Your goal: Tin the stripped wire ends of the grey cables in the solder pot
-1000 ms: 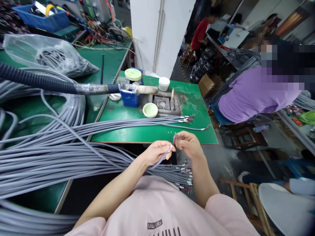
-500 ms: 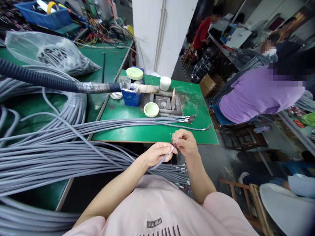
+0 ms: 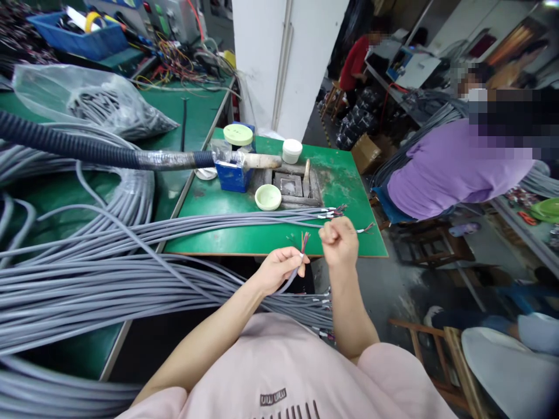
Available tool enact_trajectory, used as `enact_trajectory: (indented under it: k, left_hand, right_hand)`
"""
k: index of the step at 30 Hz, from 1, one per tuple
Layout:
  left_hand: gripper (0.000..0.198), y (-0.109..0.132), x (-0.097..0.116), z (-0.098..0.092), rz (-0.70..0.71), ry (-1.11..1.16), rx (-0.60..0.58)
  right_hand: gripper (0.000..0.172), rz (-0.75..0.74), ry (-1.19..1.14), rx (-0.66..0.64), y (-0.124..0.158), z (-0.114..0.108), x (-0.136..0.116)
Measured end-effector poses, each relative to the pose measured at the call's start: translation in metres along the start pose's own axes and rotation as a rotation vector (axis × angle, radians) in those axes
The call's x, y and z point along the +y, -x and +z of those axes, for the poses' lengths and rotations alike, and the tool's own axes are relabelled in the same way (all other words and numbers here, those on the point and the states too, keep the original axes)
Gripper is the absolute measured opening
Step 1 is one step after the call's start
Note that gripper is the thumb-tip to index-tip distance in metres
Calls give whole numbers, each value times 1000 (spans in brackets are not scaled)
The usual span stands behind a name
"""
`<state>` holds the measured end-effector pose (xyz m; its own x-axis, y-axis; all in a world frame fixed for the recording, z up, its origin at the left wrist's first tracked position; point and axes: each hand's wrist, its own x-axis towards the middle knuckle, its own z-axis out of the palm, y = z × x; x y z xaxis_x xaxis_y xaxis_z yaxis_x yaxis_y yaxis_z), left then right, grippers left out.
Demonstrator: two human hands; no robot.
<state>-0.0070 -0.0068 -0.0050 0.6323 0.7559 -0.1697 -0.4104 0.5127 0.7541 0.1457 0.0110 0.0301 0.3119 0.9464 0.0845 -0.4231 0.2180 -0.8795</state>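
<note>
One cable end points up.

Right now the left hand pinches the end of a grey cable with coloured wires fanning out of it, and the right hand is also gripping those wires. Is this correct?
Not quite. In the head view the left hand does pinch the grey cable end, its coloured wires fanning up, but the right hand is a closed fist beside the wires, apart from them.

Surroundings of the green surface

A blue box stands beside a pale green dish and a white jar. A black corrugated hose lies across the surface. A clear plastic bag rests at far left. A person in purple works nearby.
</note>
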Motion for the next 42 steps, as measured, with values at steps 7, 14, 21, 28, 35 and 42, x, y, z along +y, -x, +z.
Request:
enact_trajectory:
  k: [7, 14, 21, 28, 35, 42]
  left_hand:
    - [38, -2, -1, 3, 167, -233, 163]
    - [36, -1, -1, 6, 229, -333, 156]
    - [35, -2, 1, 4, 232, -262, 237]
    - [36, -9, 8, -2, 194, -116, 332]
    - [33, -16, 18, -5, 135, 108, 295]
    - [20, 18, 34, 19, 508, -236, 380]
  right_hand:
    - [11, -88, 671, -237, 19, -6, -14]
    - [3, -143, 722, -316, 22, 0, -13]
    - [6, -232, 683, -200, 25, -2, -7]
    - [13, -432, 880, -174, 34, -10, -8]
    - [42, -769, 1181, -610, 36, -17, 2]
    - [27, -930, 1320, -504, 10, -18, 3]
